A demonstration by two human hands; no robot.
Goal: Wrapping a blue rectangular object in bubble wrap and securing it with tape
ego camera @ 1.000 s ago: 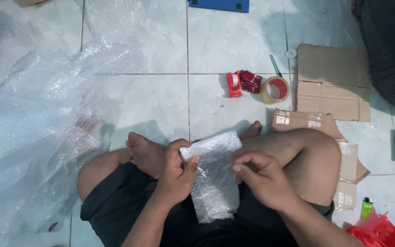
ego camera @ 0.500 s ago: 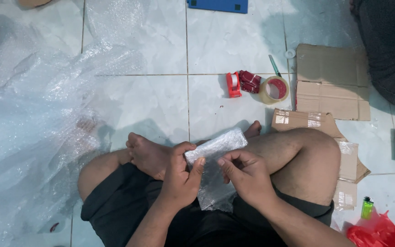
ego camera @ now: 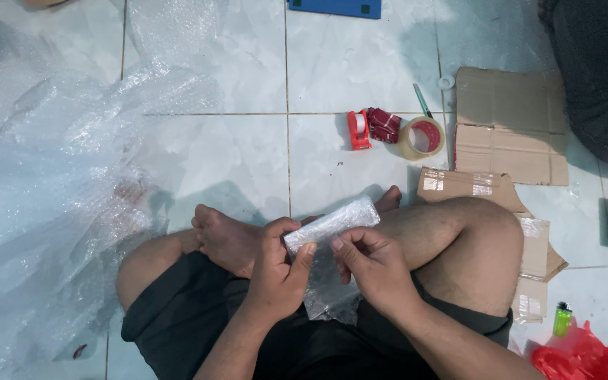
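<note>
Left hand [ego camera: 276,264] grips the near end of a small oblong bundle rolled in clear bubble wrap [ego camera: 332,224], held over the lap. Right hand [ego camera: 374,271] pinches its loose trailing wrap. Contents unreadable through the bubbles; wrap's tail hidden between the hands.

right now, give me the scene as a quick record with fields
setting: person sitting cross-legged on tiled floor
left hand: gripping bubble-wrapped bundle
right hand: pinching the wrap's loose edge
floor left: big bubble wrap sheet
floor ahead: red tape dispenser, tape roll
floor right: flattened cardboard, green lighter
</note>
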